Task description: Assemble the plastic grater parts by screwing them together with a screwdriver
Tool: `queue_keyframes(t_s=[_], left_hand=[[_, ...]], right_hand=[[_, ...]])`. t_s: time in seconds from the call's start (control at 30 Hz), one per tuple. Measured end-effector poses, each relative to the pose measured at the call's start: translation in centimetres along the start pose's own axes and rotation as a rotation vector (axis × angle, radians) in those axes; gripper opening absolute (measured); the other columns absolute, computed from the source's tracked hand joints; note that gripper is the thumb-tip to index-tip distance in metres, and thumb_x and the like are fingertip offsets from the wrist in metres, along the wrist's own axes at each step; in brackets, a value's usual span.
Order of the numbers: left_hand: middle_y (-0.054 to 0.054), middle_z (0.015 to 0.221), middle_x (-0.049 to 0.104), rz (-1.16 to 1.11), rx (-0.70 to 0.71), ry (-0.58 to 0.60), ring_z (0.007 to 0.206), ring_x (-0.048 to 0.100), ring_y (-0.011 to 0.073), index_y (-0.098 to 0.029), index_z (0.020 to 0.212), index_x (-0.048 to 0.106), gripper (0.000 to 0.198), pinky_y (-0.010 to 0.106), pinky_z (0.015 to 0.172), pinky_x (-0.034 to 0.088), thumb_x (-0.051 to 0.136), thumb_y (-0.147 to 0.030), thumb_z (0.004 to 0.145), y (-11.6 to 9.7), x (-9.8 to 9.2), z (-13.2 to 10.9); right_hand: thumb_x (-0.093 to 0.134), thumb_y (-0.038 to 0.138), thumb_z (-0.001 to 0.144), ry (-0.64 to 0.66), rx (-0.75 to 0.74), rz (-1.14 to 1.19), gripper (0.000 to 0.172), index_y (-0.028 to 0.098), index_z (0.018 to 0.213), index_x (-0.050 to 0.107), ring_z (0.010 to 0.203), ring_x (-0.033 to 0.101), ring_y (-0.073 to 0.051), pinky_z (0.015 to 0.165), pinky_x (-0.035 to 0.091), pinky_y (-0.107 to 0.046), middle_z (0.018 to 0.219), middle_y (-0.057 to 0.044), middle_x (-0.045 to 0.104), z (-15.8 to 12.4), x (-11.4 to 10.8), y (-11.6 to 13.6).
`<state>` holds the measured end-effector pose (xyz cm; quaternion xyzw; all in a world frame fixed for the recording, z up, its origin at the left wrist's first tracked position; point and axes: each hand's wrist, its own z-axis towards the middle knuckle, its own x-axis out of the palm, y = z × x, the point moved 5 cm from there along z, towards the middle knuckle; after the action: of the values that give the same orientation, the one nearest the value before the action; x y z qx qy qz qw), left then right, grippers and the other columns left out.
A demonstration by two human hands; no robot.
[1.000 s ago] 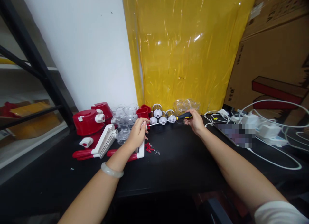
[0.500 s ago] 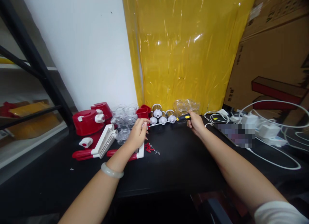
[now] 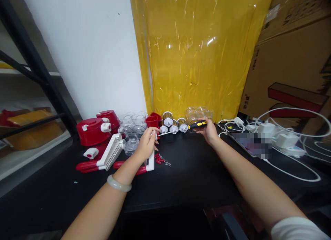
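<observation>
My right hand (image 3: 209, 130) holds the black-and-yellow handle of a screwdriver (image 3: 198, 124), its fingers reaching under the handle. The thin shaft runs left, and its tip meets my left hand (image 3: 148, 142), which is closed around a small part mostly hidden by the fingers. Below that hand lies a red-and-white handle piece (image 3: 150, 163), partly covered by my forearm. Just right of it are small red pieces (image 3: 159, 158) and loose screws (image 3: 167, 163). Behind the shaft sit several metal grater drums (image 3: 168, 118) with white ends and a red hopper-like part (image 3: 153, 120).
At left stand red housings (image 3: 91, 131) with white knobs, beside another red-and-white handle (image 3: 111, 152). Clear plastic cups (image 3: 131, 143) sit near them, and more clear pieces (image 3: 199, 113) by the yellow-wrapped panel. A tablet (image 3: 243, 144), chargers and white cables (image 3: 297, 167) lie at right.
My right hand's fingers have loosened and shifted on the screwdriver handle, so more of it shows. My left hand stays nearly in place, with the tip still at it.
</observation>
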<state>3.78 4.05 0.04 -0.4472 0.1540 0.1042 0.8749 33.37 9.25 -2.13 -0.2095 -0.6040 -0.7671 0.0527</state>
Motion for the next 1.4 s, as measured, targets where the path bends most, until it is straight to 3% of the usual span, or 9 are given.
queue_keyframes(t_s=[0.2,0.4,0.57,0.7,0.9,1.07,1.17,1.27,1.4], left_hand=[[0.001,0.080,0.051,-0.001,0.023,-0.013,0.062,0.058,0.0124,-0.020,0.109,0.058,0.033,0.021,0.041,0.053,0.041,-0.045,0.097,0.1,-0.1,0.0],[0.002,0.082,0.051,0.048,0.046,-0.010,0.062,0.058,0.0126,-0.019,0.109,0.057,0.032,0.022,0.041,0.053,0.039,-0.043,0.098,0.1,-0.2,0.0],[0.005,0.095,0.051,0.109,0.092,-0.018,0.063,0.057,0.0107,-0.019,0.110,0.057,0.032,0.021,0.041,0.053,0.037,-0.041,0.099,-0.4,-0.3,-0.1],[0.006,0.103,0.049,0.168,0.130,0.003,0.065,0.057,0.0100,-0.019,0.112,0.058,0.033,0.020,0.043,0.054,0.035,-0.039,0.099,-0.8,-0.3,-0.3],[0.007,0.105,0.050,0.184,0.148,0.018,0.064,0.056,0.0099,-0.020,0.112,0.058,0.032,0.020,0.044,0.053,0.035,-0.038,0.099,-1.2,-0.2,-0.4],[0.004,0.088,0.052,0.058,0.052,0.009,0.063,0.058,0.0128,-0.019,0.111,0.058,0.035,0.022,0.040,0.051,0.036,-0.044,0.098,-0.8,-0.1,-0.2],[0.002,0.079,0.051,-0.019,-0.009,0.006,0.062,0.058,0.0137,-0.019,0.109,0.057,0.036,0.023,0.040,0.053,0.040,-0.047,0.096,-0.4,0.0,-0.1],[0.000,0.075,0.050,-0.072,-0.031,0.000,0.061,0.057,0.0135,-0.019,0.108,0.057,0.036,0.023,0.040,0.053,0.042,-0.049,0.095,-0.1,0.0,0.0],[0.000,0.074,0.049,-0.074,-0.035,0.004,0.062,0.058,0.0135,-0.020,0.105,0.056,0.034,0.022,0.040,0.054,0.044,-0.049,0.094,0.0,0.1,0.0]], right_hand=[[0.055,0.037,0.081,0.051,-0.073,-0.024,0.022,0.021,0.096,0.056,0.037,0.054,-0.012,0.037,0.039,-0.021,0.055,0.004,0.060,0.2,-0.1,-0.1],[0.063,0.049,0.077,0.068,-0.101,-0.042,0.033,0.021,0.091,0.053,0.035,0.052,-0.011,0.036,0.039,-0.019,0.051,0.005,0.059,0.6,-0.1,-0.3],[0.064,0.054,0.078,0.037,-0.120,-0.123,0.036,0.019,0.079,0.055,0.031,0.047,-0.009,0.031,0.033,-0.018,0.045,0.003,0.057,0.6,-0.4,-0.4],[0.061,0.049,0.082,-0.009,-0.056,-0.194,0.037,0.021,0.061,0.048,0.025,0.036,-0.008,0.028,0.030,-0.020,0.036,0.002,0.049,0.5,-0.8,-0.8],[0.060,0.048,0.083,-0.069,0.081,-0.240,0.040,0.025,0.057,0.041,0.022,0.027,-0.008,0.026,0.027,-0.020,0.028,0.005,0.037,0.2,-1.0,-1.2],[0.057,0.056,0.084,-0.096,-0.023,-0.216,0.040,0.023,0.063,0.047,0.028,0.041,-0.011,0.029,0.032,-0.021,0.034,0.003,0.046,0.1,-0.8,-0.4],[0.051,0.049,0.086,0.000,0.020,-0.045,0.028,0.022,0.079,0.052,0.035,0.053,-0.013,0.036,0.041,-0.023,0.048,0.001,0.060,-0.1,0.0,-0.4],[0.054,0.039,0.081,0.069,-0.008,0.039,0.018,0.022,0.087,0.051,0.037,0.055,-0.013,0.038,0.042,-0.022,0.057,0.002,0.063,-0.2,0.4,-0.2],[0.057,0.037,0.078,0.081,-0.054,0.028,0.019,0.023,0.089,0.050,0.035,0.052,-0.012,0.036,0.038,-0.021,0.055,0.004,0.061,0.1,0.2,-0.3]])
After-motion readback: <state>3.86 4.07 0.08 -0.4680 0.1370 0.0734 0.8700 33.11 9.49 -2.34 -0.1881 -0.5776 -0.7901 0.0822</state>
